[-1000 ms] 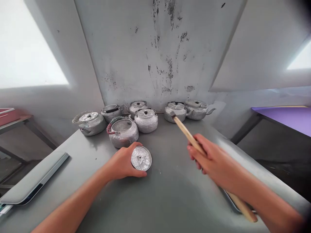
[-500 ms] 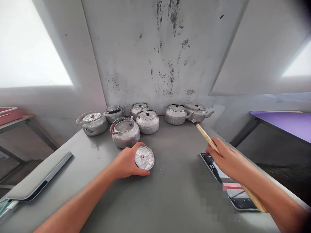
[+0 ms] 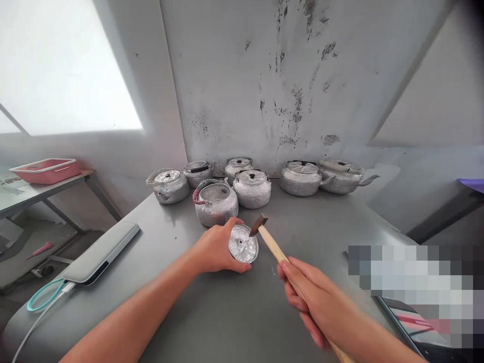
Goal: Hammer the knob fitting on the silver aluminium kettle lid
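Note:
A round, crinkled silver kettle lid (image 3: 240, 244) with a small hole at its middle is gripped at the rim by my left hand (image 3: 219, 248). Fingers and thumb curl round its left side. My right hand (image 3: 308, 297) is wrapped round the wooden handle of a hammer (image 3: 273, 243). The small metal head is over or beside the lid's right edge; whether they touch I cannot tell. Just behind my left hand stands a lidless silver kettle (image 3: 217, 204) with a red and dark wrapped handle. Close behind that is a lidded kettle (image 3: 252, 190) with a black knob.
Several more silver kettles (image 3: 302, 179) line the back of the grey table (image 3: 212, 315) near the stained wall. A power bank (image 3: 100, 254) with a cable lies at the left. A phone (image 3: 401, 322), partly blurred, rests at the right. A pink basket (image 3: 45, 172) sits on another table.
My right hand has brought the hammer from the right side leftward to the lid. My left hand still holds the lid. The view has turned left, so the kettles appear farther right.

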